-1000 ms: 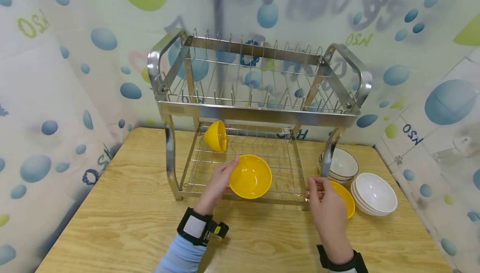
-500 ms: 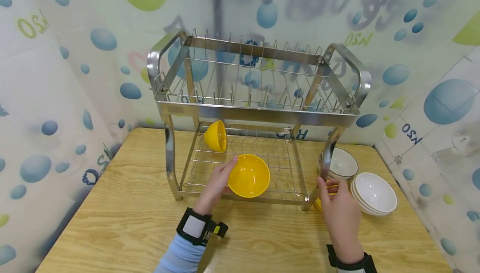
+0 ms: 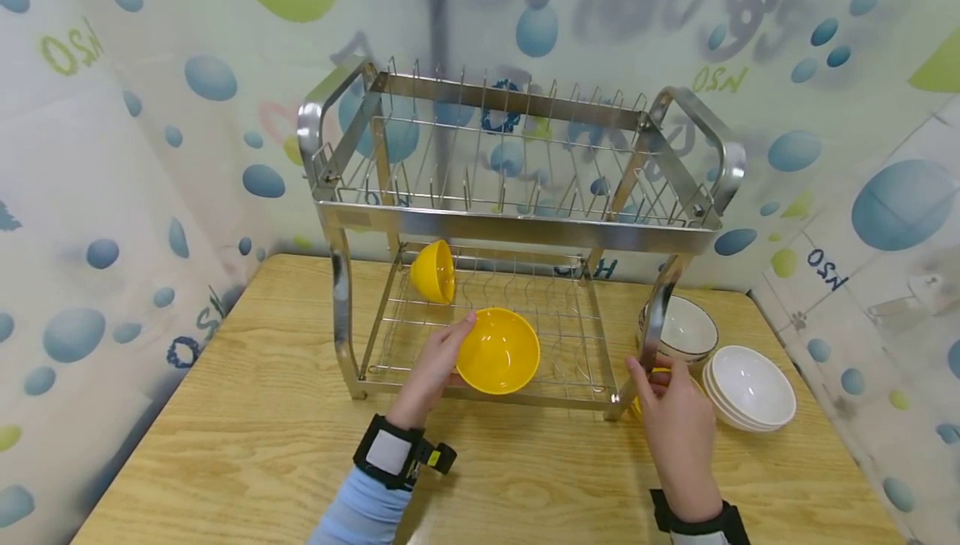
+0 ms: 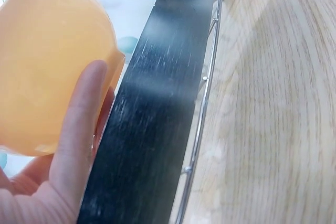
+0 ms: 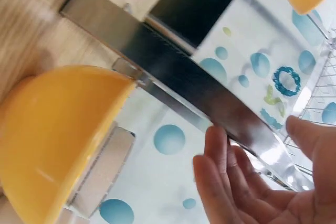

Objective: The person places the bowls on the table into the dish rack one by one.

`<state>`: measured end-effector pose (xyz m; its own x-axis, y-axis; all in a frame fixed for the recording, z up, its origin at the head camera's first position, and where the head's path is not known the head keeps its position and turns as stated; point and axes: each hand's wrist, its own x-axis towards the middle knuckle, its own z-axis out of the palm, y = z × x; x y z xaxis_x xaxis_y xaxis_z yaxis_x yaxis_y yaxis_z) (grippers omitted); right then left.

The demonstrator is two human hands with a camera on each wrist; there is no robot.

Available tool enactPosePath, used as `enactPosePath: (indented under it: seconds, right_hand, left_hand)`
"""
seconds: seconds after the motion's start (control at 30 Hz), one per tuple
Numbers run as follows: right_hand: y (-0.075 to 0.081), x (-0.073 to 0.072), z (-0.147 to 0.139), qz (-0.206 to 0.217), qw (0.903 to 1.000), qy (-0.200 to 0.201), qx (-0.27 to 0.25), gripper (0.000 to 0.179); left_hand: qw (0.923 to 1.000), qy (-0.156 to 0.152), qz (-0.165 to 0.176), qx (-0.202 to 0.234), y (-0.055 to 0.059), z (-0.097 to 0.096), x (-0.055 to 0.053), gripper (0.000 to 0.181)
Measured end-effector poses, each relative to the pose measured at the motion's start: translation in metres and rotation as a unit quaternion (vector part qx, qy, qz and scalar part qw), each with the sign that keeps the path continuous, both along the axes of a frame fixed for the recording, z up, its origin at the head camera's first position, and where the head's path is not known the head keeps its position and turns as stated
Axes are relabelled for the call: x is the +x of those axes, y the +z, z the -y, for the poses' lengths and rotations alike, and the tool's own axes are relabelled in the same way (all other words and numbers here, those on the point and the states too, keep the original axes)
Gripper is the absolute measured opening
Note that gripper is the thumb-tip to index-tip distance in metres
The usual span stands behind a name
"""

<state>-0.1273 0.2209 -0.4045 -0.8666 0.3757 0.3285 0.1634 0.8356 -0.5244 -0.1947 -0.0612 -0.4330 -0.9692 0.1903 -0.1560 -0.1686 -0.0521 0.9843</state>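
- My right hand (image 3: 678, 437) curls loosely round the right near leg (image 3: 656, 317) of the rack (image 3: 517, 227).
- My left hand (image 3: 431, 370) grips a yellow bowl (image 3: 498, 351) at the lower tier's (image 3: 555, 402) near edge.
- Farther left, a second yellow bowl (image 3: 430, 272) stands on its side.

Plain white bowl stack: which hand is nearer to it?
Right. The right hand is just left of the stack, at the rack's leg; the left hand is farther left, holding a yellow bowl.
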Motion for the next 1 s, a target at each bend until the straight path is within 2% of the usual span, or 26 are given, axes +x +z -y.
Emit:
enactPosePath:
  seconds: [0.17,0.4,0.47,0.6,0.73,1.0]
  right_hand:
    - [-0.006,-0.006,0.001,-0.030,0.9992,0.019,-0.017,0.040]
    - [-0.009,-0.010,0.002,-0.027,0.9960,0.043,-0.073,0.031]
    - [-0.009,-0.010,0.002,-0.022,0.9953,0.046,-0.082,0.031]
    - [-0.009,-0.010,0.003,-0.017,0.9948,0.050,-0.087,0.030]
    - [-0.009,-0.011,0.003,-0.014,0.9948,0.050,-0.088,0.029]
    - [-0.010,-0.011,0.004,-0.014,0.9953,0.054,-0.079,0.027]
  left_hand:
    - [1.0000,-0.005,0.003,0.004,0.001,0.001,0.000,0.061]
    - [0.9998,-0.016,0.004,0.007,0.018,0.004,0.007,0.050]
    - [0.9999,-0.014,0.004,0.005,0.017,0.004,0.006,0.050]
    - [0.9999,-0.006,0.009,0.007,0.005,0.005,0.001,0.055]
    - [1.0000,0.004,0.005,0.008,-0.002,0.004,-0.001,0.062]
    - [0.9992,0.033,-0.022,-0.011,0.002,0.007,-0.003,0.065]
